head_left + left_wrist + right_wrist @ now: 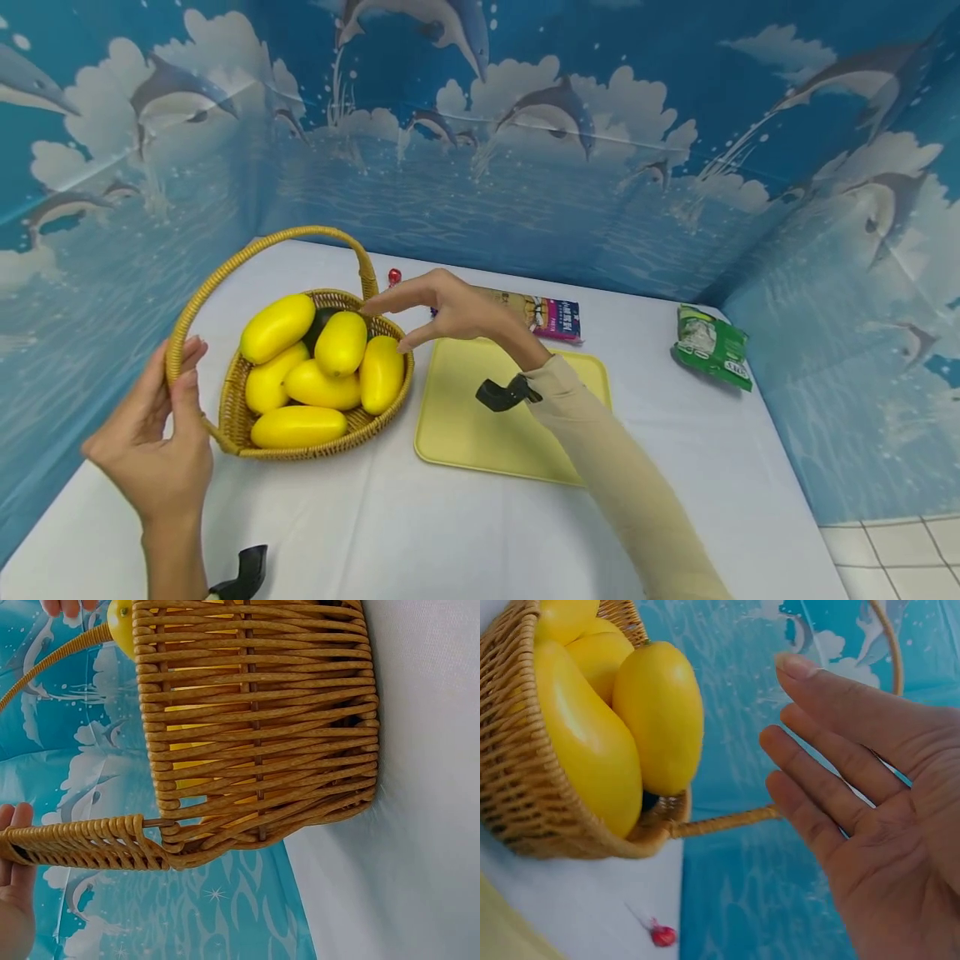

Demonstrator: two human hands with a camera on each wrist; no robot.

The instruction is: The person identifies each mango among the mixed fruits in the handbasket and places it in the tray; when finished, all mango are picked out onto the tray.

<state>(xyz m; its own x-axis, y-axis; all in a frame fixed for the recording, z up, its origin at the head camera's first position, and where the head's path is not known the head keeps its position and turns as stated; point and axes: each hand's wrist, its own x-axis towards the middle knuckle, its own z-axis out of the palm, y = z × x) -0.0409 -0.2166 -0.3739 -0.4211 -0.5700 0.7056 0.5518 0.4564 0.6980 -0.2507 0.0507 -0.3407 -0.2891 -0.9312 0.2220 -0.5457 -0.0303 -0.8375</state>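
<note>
A woven wicker basket (315, 450) with a tall hoop handle (225, 271) stands on the white table and holds several smooth yellow fruits (341, 343). A dark item shows between the fruits. My left hand (183, 367) is at the basket's left side, its straight fingers resting against the handle (82, 840). My right hand (420, 312) hovers over the basket's right rim, fingers stretched out and holding nothing. The right wrist view shows that open palm (855, 795) close to the nearest yellow fruit (658, 712), not touching it. The left wrist view shows the basket's wall (255, 712) from outside.
A pale yellow tray (465, 417) lies right of the basket, under my right forearm. Behind it are a printed snack packet (555, 317) and a small red item (393, 275). A green packet (712, 346) lies far right. Dolphin-print walls enclose the table.
</note>
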